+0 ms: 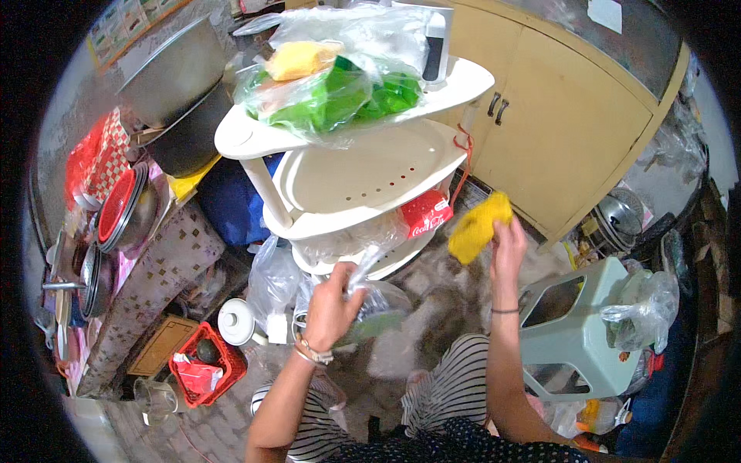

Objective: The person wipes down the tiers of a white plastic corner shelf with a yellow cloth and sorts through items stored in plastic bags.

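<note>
My left hand grips the top of a clear plastic bag hanging below the white rack, its contents indistinct. My right hand holds a yellow cloth out to the right of the rack. The white plastic rack carries clear and green bags, a yellow item and a white-and-black device on top. Its middle shelf is bare. On the lower shelf a red box sits beside crumpled clear plastic.
Pots and steel bowls crowd the left side. A red basket, white lidded pot and bag are on the floor. Beige cabinet doors stand behind right; a pale green stool holding bags is at right.
</note>
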The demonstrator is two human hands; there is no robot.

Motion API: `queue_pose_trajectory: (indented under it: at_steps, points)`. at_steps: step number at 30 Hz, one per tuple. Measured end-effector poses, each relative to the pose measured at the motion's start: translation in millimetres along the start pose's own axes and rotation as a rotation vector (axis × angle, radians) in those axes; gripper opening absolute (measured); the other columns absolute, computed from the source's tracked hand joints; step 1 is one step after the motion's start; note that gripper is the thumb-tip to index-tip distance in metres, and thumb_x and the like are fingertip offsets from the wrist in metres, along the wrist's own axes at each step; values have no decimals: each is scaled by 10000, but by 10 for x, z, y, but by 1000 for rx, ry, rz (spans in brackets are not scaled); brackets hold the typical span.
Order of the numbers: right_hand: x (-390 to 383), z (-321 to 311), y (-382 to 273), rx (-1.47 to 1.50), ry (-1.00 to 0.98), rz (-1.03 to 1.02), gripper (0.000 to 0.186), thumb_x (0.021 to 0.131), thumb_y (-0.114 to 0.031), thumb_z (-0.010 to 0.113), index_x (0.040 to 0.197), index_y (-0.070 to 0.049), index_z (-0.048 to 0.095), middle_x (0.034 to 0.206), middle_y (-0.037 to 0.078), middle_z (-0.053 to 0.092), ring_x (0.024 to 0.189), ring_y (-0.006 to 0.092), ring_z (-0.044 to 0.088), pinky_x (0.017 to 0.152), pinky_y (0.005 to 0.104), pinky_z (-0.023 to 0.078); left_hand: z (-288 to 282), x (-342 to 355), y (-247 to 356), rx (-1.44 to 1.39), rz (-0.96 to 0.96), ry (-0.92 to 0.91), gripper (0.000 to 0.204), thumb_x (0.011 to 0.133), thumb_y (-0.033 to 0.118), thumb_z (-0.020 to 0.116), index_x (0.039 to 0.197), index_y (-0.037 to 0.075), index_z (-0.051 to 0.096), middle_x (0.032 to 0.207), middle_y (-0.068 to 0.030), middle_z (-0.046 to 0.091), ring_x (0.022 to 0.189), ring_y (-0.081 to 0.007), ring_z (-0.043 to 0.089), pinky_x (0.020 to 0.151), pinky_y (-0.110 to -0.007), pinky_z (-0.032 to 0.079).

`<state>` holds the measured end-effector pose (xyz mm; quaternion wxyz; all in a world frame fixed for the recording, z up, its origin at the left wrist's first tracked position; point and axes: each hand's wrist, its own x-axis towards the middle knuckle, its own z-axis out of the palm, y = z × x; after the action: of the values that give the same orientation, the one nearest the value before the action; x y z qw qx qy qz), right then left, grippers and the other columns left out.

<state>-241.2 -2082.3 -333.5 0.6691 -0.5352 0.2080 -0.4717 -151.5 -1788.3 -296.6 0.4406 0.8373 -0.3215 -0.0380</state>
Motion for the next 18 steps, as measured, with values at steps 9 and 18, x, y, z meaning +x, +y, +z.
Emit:
queue_pose_trajectory:
  at_steps: [9, 18]
  points:
    - [1254, 1326, 560, -1337, -691, -795, 346, 788, -148, 546, 1125, -86, 591, 1008, 167, 628, 898, 343, 606, 785, 391, 475, -183, 440, -294, 7, -96, 304, 595, 756, 56, 627, 1286, 72, 357, 735, -218, 571, 675, -370, 584, 596, -436, 441]
    - [143, 2287, 691, -731, -1400, -417, 354, 855, -147, 458, 1187, -66, 549, 1154, 195, 563, 1058, 349, 535, 913, 402, 415, -432, 521, -660, 52, -38, 355, 341, 750, 64, 637, 1082, 71, 561, 776, -238, 607, 737, -398, 602, 632, -432, 468]
